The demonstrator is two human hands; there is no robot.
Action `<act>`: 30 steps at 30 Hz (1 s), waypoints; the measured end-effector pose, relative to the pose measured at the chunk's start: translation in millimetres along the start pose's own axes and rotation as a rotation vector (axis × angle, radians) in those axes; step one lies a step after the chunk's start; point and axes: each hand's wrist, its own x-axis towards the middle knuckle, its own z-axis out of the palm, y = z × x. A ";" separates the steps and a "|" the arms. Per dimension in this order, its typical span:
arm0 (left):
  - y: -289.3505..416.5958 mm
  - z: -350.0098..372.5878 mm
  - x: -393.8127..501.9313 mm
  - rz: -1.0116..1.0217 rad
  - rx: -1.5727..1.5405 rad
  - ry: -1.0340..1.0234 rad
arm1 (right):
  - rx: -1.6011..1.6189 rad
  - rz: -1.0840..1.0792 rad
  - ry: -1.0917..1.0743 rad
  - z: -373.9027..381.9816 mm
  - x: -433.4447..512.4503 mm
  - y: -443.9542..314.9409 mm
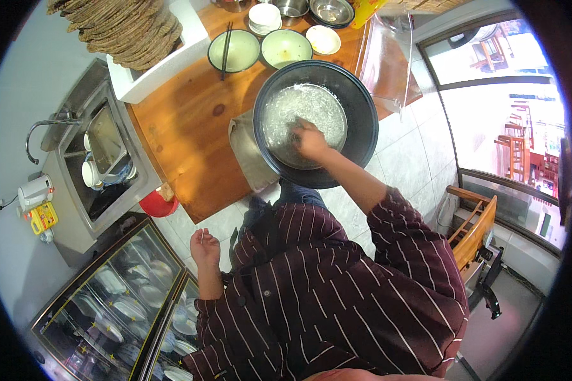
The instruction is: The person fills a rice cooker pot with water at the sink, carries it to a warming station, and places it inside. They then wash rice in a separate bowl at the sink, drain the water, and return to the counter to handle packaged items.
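Observation:
A large dark pot (363,124) sits at the table's edge in front of me, holding cloudy water with what looks like white rice (286,107). My right hand (311,140) reaches down into it, fingertips blurred and partly hidden in the wet grains, so its grip is unclear. A grey-beige cloth (248,157) lies partly under the pot and hangs over the edge. Away from the table, low at my left side, my left hand (205,247) is raised with loosely curled fingers and nothing visible in it.
Behind the pot on the wooden table (181,138) stand two pale green bowls (286,49), one with chopsticks (227,51) across it, and stacked white dishes (265,18). Left are a steel sink (100,209) with dishes, a red basin (159,205) and a glass-fronted cabinet (124,295).

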 end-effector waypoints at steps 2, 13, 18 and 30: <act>-4.5 1.9 2.7 -0.061 -0.016 -0.007 | 0.084 0.046 0.111 -23.8 -11.3 9.0; -12.7 56.7 3.7 -0.022 0.106 -0.130 | 0.383 0.765 0.221 -45.7 -18.6 63.0; -16.8 61.4 3.2 -0.061 0.101 -0.136 | 0.127 0.768 0.042 -31.2 -7.3 90.2; -24.1 43.2 -10.0 -0.051 0.114 -0.044 | 0.196 0.834 0.110 -31.4 43.8 124.6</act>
